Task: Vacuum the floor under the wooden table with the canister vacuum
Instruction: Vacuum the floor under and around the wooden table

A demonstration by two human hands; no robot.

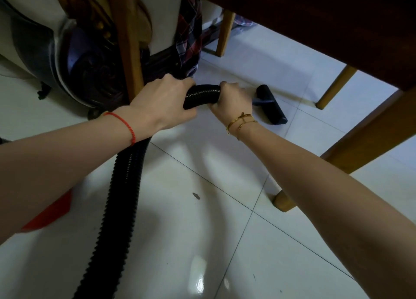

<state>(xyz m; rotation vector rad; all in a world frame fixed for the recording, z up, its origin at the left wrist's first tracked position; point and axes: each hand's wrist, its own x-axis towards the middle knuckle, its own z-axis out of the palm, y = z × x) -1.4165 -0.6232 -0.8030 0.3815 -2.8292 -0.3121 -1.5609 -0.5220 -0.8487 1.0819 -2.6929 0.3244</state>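
Note:
A black ribbed vacuum hose (122, 197) runs from the bottom of the view up to both hands. My left hand (161, 102) grips the hose where it bends, and my right hand (233, 99) grips it just ahead. Beyond my right hand the black floor nozzle (271, 104) lies on the white tiled floor (202, 242) under the dark wooden table (326, 26). The canister itself is out of sight.
Light wooden table legs stand at the left (127, 42), far back (224, 34), right (335, 87) and near right (284, 200). An ornate dark sofa base (90, 73) with plaid cloth (189, 35) is at the left. A small dark speck (196, 195) lies on the tile.

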